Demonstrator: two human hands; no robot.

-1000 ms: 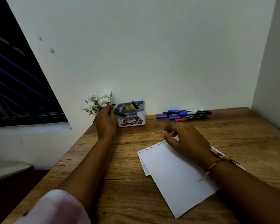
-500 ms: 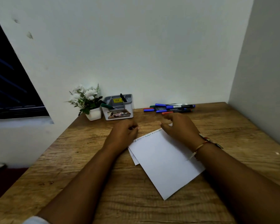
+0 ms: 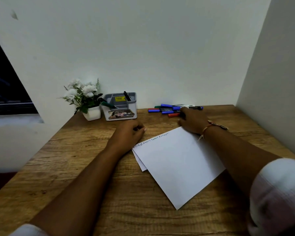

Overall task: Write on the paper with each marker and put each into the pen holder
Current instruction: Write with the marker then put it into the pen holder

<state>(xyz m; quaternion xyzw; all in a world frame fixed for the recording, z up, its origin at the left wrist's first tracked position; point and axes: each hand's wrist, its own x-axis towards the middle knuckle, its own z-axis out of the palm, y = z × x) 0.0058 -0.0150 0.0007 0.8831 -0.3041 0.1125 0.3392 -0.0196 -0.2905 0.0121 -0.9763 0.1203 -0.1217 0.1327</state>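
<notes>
White paper (image 3: 177, 164) lies on the wooden desk (image 3: 71, 160), with a line of handwriting along its top edge. The grey pen holder (image 3: 134, 103) stands at the back with a green marker (image 3: 107, 104) and a black marker (image 3: 127, 96) in it. Several loose markers (image 3: 167, 109), blue, red and green, lie in a pile at the back right. My right hand (image 3: 192, 120) rests on the pile's right end, its fingers covering a marker there; the grip is hidden. My left hand (image 3: 129, 132) rests loosely curled on the desk by the paper's top left corner, holding nothing.
A small white pot of white flowers (image 3: 92, 113) stands just left of the pen holder. A white wall runs behind the desk and a side wall (image 3: 271, 82) closes its right edge. The desk's left edge drops off beside a dark window.
My left hand came back from the pen holder, leaving the green marker in it, and settled by the paper. My right hand moved from the paper up to the marker pile.
</notes>
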